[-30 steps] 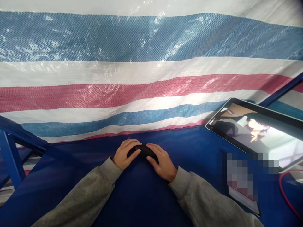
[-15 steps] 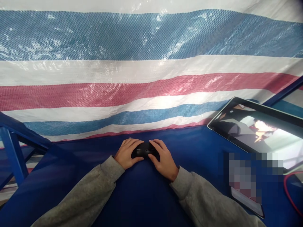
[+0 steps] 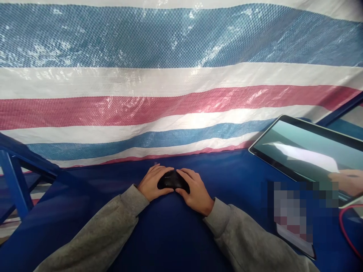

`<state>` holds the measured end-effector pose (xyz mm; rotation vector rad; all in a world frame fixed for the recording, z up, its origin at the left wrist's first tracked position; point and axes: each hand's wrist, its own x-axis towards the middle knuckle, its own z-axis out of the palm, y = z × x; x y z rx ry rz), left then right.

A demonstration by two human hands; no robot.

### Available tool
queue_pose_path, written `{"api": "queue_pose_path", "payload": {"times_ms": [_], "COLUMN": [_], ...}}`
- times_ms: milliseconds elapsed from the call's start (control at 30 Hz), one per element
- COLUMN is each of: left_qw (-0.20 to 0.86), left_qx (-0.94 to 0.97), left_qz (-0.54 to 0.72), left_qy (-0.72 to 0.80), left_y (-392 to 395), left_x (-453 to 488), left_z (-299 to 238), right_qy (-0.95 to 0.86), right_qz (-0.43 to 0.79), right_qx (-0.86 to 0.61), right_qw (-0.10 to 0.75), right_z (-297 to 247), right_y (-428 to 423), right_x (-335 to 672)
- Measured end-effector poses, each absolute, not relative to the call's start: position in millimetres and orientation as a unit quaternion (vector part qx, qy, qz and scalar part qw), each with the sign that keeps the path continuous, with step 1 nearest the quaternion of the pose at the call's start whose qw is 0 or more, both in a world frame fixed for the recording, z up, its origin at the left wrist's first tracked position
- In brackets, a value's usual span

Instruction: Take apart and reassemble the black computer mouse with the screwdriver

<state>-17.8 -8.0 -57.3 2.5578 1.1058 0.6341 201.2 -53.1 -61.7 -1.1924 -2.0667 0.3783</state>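
A small black rounded object (image 3: pixel 172 180) rests on the blue table cover (image 3: pixel 170 234), held between both hands. My left hand (image 3: pixel 152 183) curls around its left side, with the thumb under its near edge. My right hand (image 3: pixel 195 190) wraps over its right side, fingers bent across the top. Both arms wear grey sleeves and reach in from the bottom of the view. What the black object is, I cannot make out.
A tablet (image 3: pixel 309 151) with a lit screen leans at the right. A striped blue, white and red tarp (image 3: pixel 170 94) hangs right behind the table. A blue metal frame (image 3: pixel 17 170) stands at the left. A red cable (image 3: pixel 344 230) curves at the lower right.
The hands stay on the black object and shift their fingers a little. The picture on the tablet screen has changed. The view has tilted slightly.
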Motion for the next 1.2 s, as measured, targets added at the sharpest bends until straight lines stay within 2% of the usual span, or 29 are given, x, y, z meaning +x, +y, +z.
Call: {"api": "queue_pose_path", "payload": {"times_ms": [500,933,1200], "left_qw": [0.141,0.189,0.142], "left_qx": [0.878,0.85,0.844], "left_qz": [0.226,0.221,0.266], "left_qy": [0.397,0.44,0.444], "left_y": [-10.9,-13.3,-10.2], "left_x": [-16.5,-16.0,-19.2], "left_z": [-54.0,-47.5,-54.0], "right_qy": [-0.785,-0.746,-0.707], "right_qz": [0.148,0.2,0.188], "right_qx": [-0.474,-0.482,-0.504], "right_qw": [0.371,0.414,0.459], "right_z": [-60.1,-58.4,-59.0], "right_y": [-54.1,-51.7,-47.8], "right_x": [201.3,202.7,200.5]}}
